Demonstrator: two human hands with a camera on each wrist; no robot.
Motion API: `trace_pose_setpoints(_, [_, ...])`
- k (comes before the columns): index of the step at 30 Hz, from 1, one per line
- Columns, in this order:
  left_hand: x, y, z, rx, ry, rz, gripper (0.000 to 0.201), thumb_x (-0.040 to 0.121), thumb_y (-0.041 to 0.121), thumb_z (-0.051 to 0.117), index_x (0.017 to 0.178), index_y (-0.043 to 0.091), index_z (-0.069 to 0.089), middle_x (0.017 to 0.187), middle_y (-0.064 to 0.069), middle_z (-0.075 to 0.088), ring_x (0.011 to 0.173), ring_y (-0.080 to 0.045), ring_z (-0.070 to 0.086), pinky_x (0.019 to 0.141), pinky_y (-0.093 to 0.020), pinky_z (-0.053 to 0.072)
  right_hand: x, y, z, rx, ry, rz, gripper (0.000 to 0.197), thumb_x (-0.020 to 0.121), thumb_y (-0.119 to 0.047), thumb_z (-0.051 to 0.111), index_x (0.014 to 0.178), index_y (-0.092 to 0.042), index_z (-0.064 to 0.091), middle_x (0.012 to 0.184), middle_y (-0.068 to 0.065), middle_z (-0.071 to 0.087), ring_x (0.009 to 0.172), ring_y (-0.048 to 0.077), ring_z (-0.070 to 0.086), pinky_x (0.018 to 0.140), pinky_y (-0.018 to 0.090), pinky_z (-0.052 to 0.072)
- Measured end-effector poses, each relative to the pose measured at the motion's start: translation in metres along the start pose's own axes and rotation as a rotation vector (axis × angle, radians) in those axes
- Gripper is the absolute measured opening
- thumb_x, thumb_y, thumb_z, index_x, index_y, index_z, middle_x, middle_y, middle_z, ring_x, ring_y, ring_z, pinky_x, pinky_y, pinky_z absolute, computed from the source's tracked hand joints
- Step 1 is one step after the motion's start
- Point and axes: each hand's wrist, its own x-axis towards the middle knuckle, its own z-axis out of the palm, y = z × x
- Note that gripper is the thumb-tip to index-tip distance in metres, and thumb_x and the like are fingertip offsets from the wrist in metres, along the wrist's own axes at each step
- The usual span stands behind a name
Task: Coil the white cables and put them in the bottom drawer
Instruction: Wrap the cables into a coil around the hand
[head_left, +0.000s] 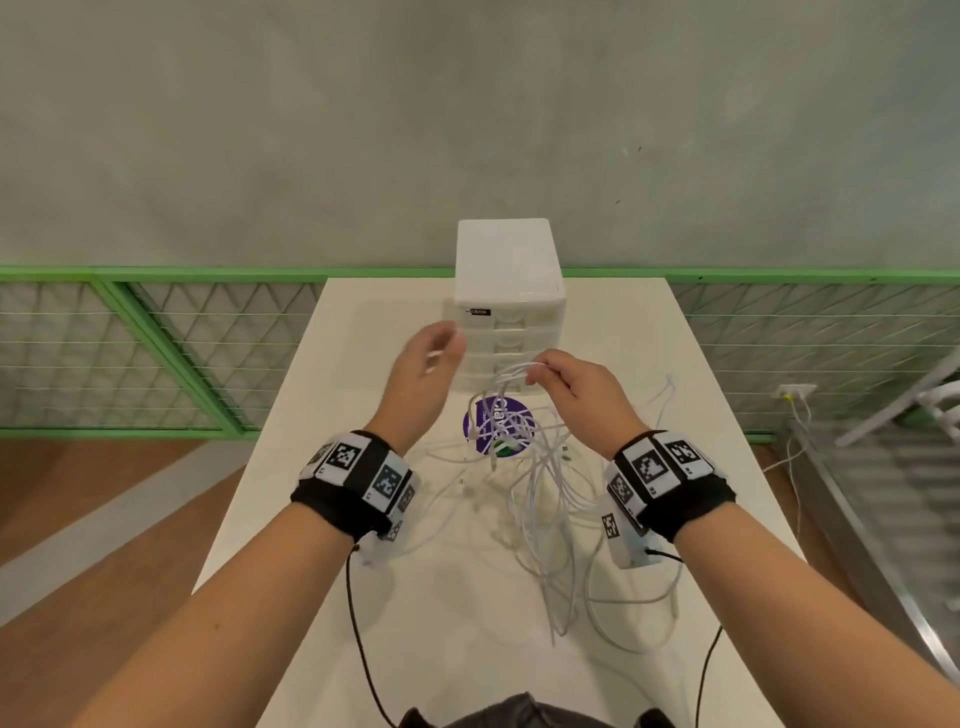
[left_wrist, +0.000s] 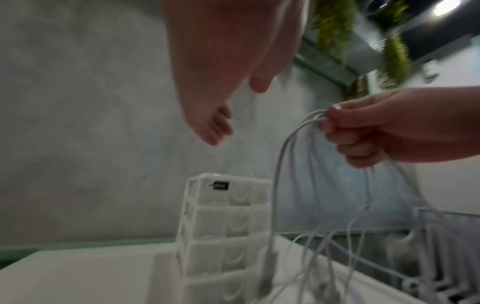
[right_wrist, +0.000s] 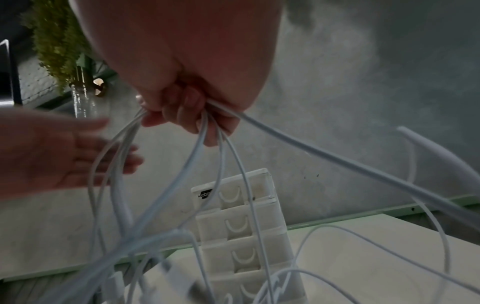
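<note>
My right hand grips a bundle of white cables and holds it above the table, just in front of the white drawer unit. The loops hang from my fist, and their tangled ends trail on the table. To the left, my left hand hovers at the same height, fingers straight and holding nothing; it is blurred. Every drawer is closed, and the bottom drawer sits behind the hanging cables.
A round purple sticker lies on the table under the cables. A green mesh fence runs behind the table against a grey wall. On the right a metal rack stands by a wall socket with a thin cable.
</note>
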Motion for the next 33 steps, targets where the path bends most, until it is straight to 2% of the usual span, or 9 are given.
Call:
trace_pose_setpoints(2, [-0.005,0.017,0.01,-0.102,-0.237,0.004,0.03,0.1,0.034,0.039,0.116,0.02,0.06,0.115,-0.003,0.065,0.108,-0.011,0.057,0.092,-0.014,0.039,0.002,-0.005,0.003,0.009,-0.001,-0.016,0.02,0.095,-0.027,0.046,0.085,-0.02,0.062,0.052,-0.016,0.05,0.052,-0.003,0.048,0.051,0.013,0.034])
trace_pose_setpoints(4, [-0.009,0.02,0.017,-0.216,-0.383,-0.038,0.032,0.102,0.032,0.033,0.101,0.019,0.062,0.08,-0.003,0.063,0.077,-0.011,0.061,0.075,-0.019,0.047,0.005,-0.007,0.002,0.022,0.011,-0.043,0.019,0.095,-0.027,0.047,0.088,-0.017,0.063,0.062,-0.016,0.056,0.056,-0.001,0.05,0.053,0.014,0.035])
trace_pose_setpoints(6, [-0.011,0.018,0.018,-0.274,-0.419,-0.092,0.036,0.103,0.03,0.032,0.084,0.014,0.058,0.055,0.005,0.043,0.049,-0.006,0.041,0.051,-0.018,0.037,0.008,-0.009,-0.002,0.028,0.014,-0.066,0.021,0.094,-0.027,0.049,0.087,-0.014,0.063,0.066,-0.009,0.058,0.057,0.005,0.047,0.057,0.021,0.036])
trace_pose_setpoints(8, [-0.01,0.015,0.016,-0.272,-0.466,-0.138,0.039,0.102,0.032,0.032,0.074,0.012,0.051,0.048,0.011,0.034,0.042,-0.005,0.028,0.044,-0.016,0.026,0.012,-0.009,-0.009,0.018,-0.004,-0.074,0.021,0.093,-0.026,0.052,0.086,-0.009,0.062,0.069,0.004,0.06,0.061,0.014,0.048,0.058,0.023,0.036])
trace_pose_setpoints(13, [-0.014,0.016,0.005,-0.25,-0.598,-0.213,0.041,0.101,0.039,0.032,0.066,0.017,0.039,0.054,0.006,0.028,0.045,-0.007,0.021,0.041,-0.015,0.021,0.022,0.0,-0.032,0.146,0.131,-0.053,0.01,0.089,-0.018,0.058,0.081,-0.022,0.062,0.076,-0.001,0.061,0.075,0.014,0.054,0.07,0.02,0.041])
trace_pose_setpoints(17, [-0.019,0.024,0.007,-0.252,-0.668,-0.253,0.043,0.1,0.043,0.029,0.065,0.018,0.035,0.055,0.005,0.025,0.047,-0.008,0.017,0.042,-0.017,0.016,0.026,0.014,-0.035,0.059,0.139,-0.078,0.008,0.088,-0.018,0.059,0.087,-0.015,0.066,0.084,0.006,0.061,0.08,0.019,0.055,0.072,0.014,0.038])
trace_pose_setpoints(26, [-0.042,0.083,0.02,-0.367,-0.837,-0.182,0.047,0.099,0.046,0.021,0.062,0.017,0.029,0.047,0.007,0.024,0.041,-0.006,0.014,0.037,-0.013,0.015,0.003,0.03,0.0,0.162,0.122,0.014,0.033,0.093,-0.036,0.037,0.087,-0.011,0.057,0.077,0.017,0.061,0.069,0.025,0.053,0.066,0.036,0.043])
trace_pose_setpoints(30, [-0.038,0.098,0.027,-0.617,-0.794,-0.146,0.048,0.102,0.039,0.016,0.07,0.011,0.038,0.044,0.011,0.025,0.038,-0.003,0.018,0.039,-0.015,0.014,-0.008,0.026,0.031,0.275,-0.02,0.129,0.021,0.094,-0.006,0.041,0.103,-0.022,0.051,0.094,0.002,0.057,0.089,0.015,0.054,0.081,0.034,0.044])
trace_pose_setpoints(33, [-0.032,0.112,0.025,-0.802,-0.675,-0.102,0.048,0.102,0.037,0.015,0.075,0.009,0.044,0.042,0.014,0.028,0.035,0.0,0.02,0.042,-0.021,0.009,-0.015,0.016,0.049,0.293,-0.128,0.173,0.022,0.087,-0.015,0.044,0.075,-0.032,0.049,0.075,-0.011,0.053,0.068,-0.01,0.052,0.072,0.017,0.04])
